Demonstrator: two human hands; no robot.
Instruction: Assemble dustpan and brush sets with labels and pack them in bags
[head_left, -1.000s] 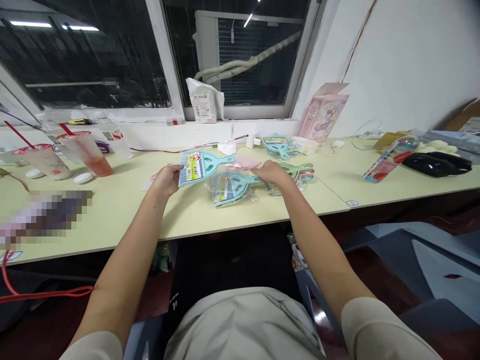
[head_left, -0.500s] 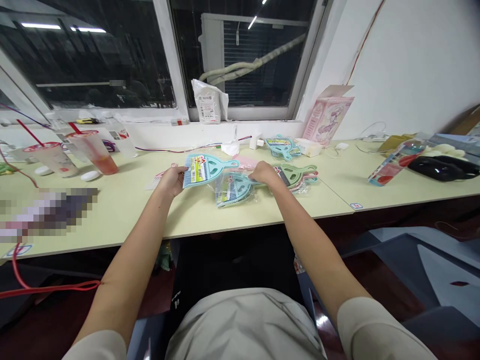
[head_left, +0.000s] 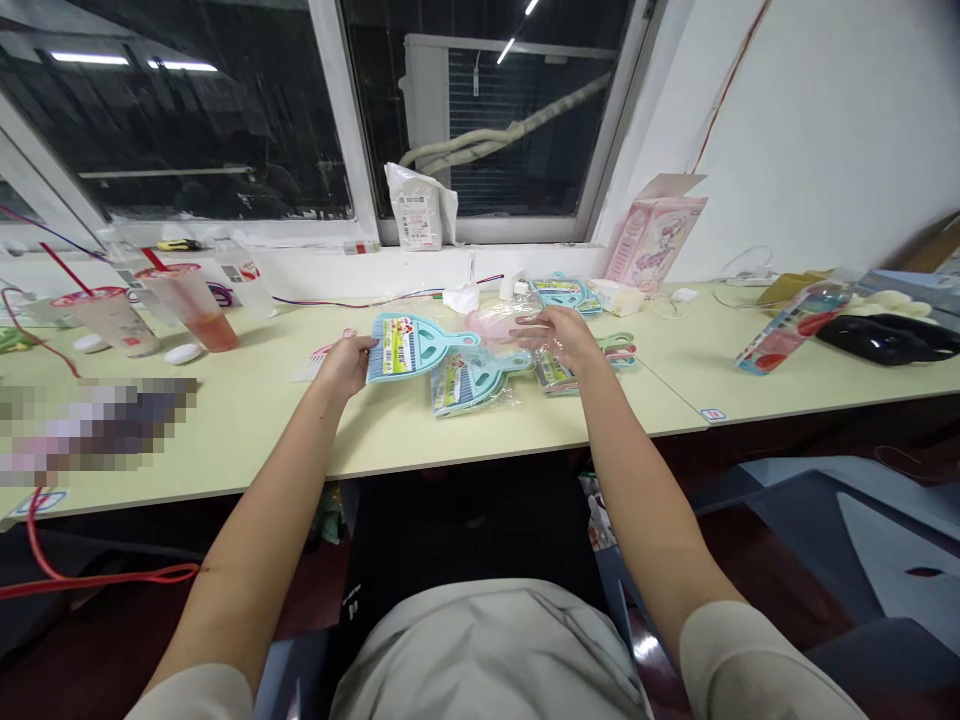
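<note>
My left hand (head_left: 346, 368) is closed on the brush end of a light blue dustpan and brush set (head_left: 429, 343), held up over the table with its handle pointing right. The set carries a colourful label. Fingers apart, my right hand (head_left: 564, 332) hovers to the right of that handle, near clear plastic wrapping. Below lies another blue dustpan set (head_left: 480, 382) in a clear bag. Partly hidden behind my right hand are more bagged sets, with green and pink handles (head_left: 619, 345). A pale pink item (head_left: 491, 323) lies behind, its kind unclear.
More blue dustpan sets (head_left: 562, 292) lie at the back beside a clear tub (head_left: 619, 297). Drink cups (head_left: 191, 310) with red straws stand on the left of the table (head_left: 262, 420). To the right are a tilted bottle (head_left: 795, 325), a pink box (head_left: 660, 235) and a black object (head_left: 885, 335).
My right hand has let go of the bagged blue set's handle and moved up and right, its fingers opening. My left hand still holds its dustpan set in nearly the same spot.
</note>
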